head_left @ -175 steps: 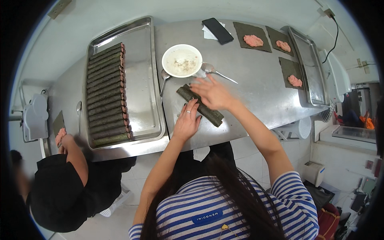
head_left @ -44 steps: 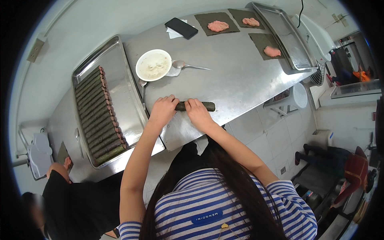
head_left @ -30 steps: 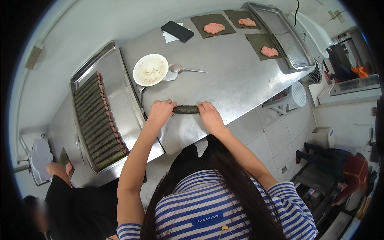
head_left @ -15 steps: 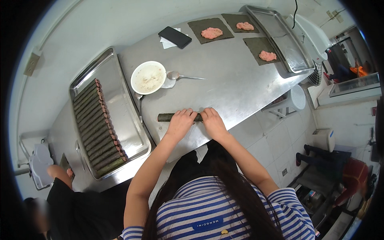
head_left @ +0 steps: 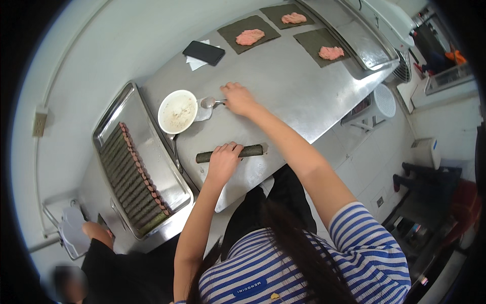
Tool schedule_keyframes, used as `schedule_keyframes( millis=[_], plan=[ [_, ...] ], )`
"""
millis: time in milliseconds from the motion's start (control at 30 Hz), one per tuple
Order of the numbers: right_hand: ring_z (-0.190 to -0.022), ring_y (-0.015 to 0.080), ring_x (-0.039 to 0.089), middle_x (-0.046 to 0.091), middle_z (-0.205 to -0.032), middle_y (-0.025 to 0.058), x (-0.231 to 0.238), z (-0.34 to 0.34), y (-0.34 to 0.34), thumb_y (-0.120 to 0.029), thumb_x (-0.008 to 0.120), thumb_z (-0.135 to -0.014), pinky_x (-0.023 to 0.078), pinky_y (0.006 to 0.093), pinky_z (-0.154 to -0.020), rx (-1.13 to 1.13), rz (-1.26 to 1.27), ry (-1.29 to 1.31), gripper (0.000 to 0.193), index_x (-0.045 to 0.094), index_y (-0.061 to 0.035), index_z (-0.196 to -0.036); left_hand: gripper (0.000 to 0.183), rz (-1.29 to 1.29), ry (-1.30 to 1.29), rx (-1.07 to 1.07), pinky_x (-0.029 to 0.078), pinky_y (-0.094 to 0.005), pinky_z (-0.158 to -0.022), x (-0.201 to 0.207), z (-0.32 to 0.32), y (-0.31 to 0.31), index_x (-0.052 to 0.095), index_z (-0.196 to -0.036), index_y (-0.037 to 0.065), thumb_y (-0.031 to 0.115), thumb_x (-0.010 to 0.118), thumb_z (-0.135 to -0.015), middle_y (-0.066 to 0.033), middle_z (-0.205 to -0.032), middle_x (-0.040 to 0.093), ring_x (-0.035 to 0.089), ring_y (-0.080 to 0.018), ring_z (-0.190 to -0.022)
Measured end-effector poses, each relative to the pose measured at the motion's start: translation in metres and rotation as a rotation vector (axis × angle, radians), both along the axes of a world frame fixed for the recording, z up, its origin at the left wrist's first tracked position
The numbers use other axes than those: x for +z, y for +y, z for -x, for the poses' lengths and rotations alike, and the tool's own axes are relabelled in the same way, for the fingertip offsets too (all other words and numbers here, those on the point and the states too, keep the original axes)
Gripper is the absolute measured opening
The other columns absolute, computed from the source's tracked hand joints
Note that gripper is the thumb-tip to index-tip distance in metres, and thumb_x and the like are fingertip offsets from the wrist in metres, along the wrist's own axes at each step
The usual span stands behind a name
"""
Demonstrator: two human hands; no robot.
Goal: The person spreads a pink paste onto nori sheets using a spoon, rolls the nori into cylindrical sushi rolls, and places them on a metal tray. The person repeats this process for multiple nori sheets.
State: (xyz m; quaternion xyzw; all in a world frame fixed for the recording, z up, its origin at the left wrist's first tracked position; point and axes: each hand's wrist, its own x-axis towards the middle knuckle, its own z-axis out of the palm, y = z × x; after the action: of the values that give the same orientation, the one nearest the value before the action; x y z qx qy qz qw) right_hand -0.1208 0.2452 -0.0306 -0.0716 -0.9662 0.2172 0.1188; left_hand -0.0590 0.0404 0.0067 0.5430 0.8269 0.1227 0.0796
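Note:
A dark green seaweed roll (head_left: 251, 151) lies across the steel table close to me. My left hand (head_left: 224, 161) is closed over its middle, fingers curled on top. Farther off, my right hand (head_left: 239, 99) is over the handle of a metal spoon (head_left: 208, 102). Its fingers look apart and reach past the handle; the hand hides most of the handle. Left of the spoon stands a white bowl (head_left: 165, 112) with pale residue inside. Another spoon (head_left: 175, 153) rests below the bowl, beside the tray.
A steel tray (head_left: 161, 164) at left holds a row of seaweed rolls (head_left: 132, 177). Seaweed sheets (head_left: 226, 32) with pink minced filling (head_left: 250, 37) lie at the far side, near another tray (head_left: 372, 50). A phone (head_left: 203, 52) lies on paper. A co-worker's hand (head_left: 96, 232) is at lower left.
My right hand has left the roll and moved away from me to the spoon. My left hand stays on the roll. The view has turned slightly.

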Motion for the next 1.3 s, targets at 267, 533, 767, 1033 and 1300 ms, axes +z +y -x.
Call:
schedule_keyframes(
  millis=[267, 533, 767, 1033, 1300],
  plan=[
    [-0.092, 0.0344, 0.061, 0.062, -0.093, 0.0173, 0.005, -0.030, 0.008, 0.001, 0.054, -0.076, 0.048, 0.0432, -0.078, -0.061, 0.203, 0.028, 0.018, 0.060, -0.0009, -0.092, 0.030, 0.067, -0.034, -0.007, 0.047, -0.0375, -0.081, 0.013, -0.001, 0.005, 0.063, -0.103, 0.010, 0.014, 0.071, -0.074, -0.0049, -0.100, 0.062, 0.061, -0.0236, -0.093],
    [-0.072, 0.0381, 0.064, 0.065, -0.074, 0.0188, 0.088, -0.207, 0.035, -0.004, 0.056, -0.068, 0.048, 0.0471, -0.063, -0.187, 0.180, -0.327, 0.022, 0.066, -0.0057, -0.088, 0.034, -0.030, -0.037, -0.070, 0.048, -0.0393, -0.078, 0.005, -0.008, 0.010, 0.062, -0.107, 0.008, 0.017, 0.072, -0.076, -0.0063, -0.102, 0.062, 0.061, -0.0275, -0.089],
    [-0.072, 0.0341, 0.067, 0.066, -0.073, 0.0176, 0.089, -0.218, -0.009, -0.007, 0.062, -0.065, 0.052, 0.0422, -0.061, -0.121, 0.064, -0.349, 0.011, 0.069, -0.0028, -0.072, 0.034, -0.097, -0.055, -0.041, 0.049, -0.0376, -0.078, -0.003, -0.021, 0.021, 0.063, -0.108, 0.007, 0.019, 0.071, -0.077, -0.0064, -0.101, 0.063, 0.061, -0.0263, -0.089],
    [-0.072, 0.0359, 0.067, 0.065, -0.073, 0.0198, 0.095, -0.202, -0.038, -0.004, 0.060, -0.064, 0.053, 0.0436, -0.062, -0.084, 0.121, -0.363, 0.010, 0.065, 0.0003, -0.071, 0.032, -0.131, -0.080, 0.008, 0.049, -0.0369, -0.079, -0.008, -0.021, 0.021, 0.065, -0.106, 0.009, 0.016, 0.072, -0.075, -0.0043, -0.100, 0.064, 0.061, -0.0254, -0.090],
    [-0.073, 0.0385, 0.066, 0.065, -0.075, 0.0218, 0.126, -0.212, 0.000, -0.011, 0.063, -0.066, 0.053, 0.0445, -0.064, -0.247, 0.170, -0.399, 0.014, 0.066, 0.0011, -0.072, 0.032, -0.110, -0.097, 0.046, 0.049, -0.0368, -0.079, -0.009, -0.025, 0.024, 0.065, -0.105, 0.010, 0.016, 0.073, -0.074, -0.0033, -0.101, 0.064, 0.061, -0.0248, -0.091]
  ],
)
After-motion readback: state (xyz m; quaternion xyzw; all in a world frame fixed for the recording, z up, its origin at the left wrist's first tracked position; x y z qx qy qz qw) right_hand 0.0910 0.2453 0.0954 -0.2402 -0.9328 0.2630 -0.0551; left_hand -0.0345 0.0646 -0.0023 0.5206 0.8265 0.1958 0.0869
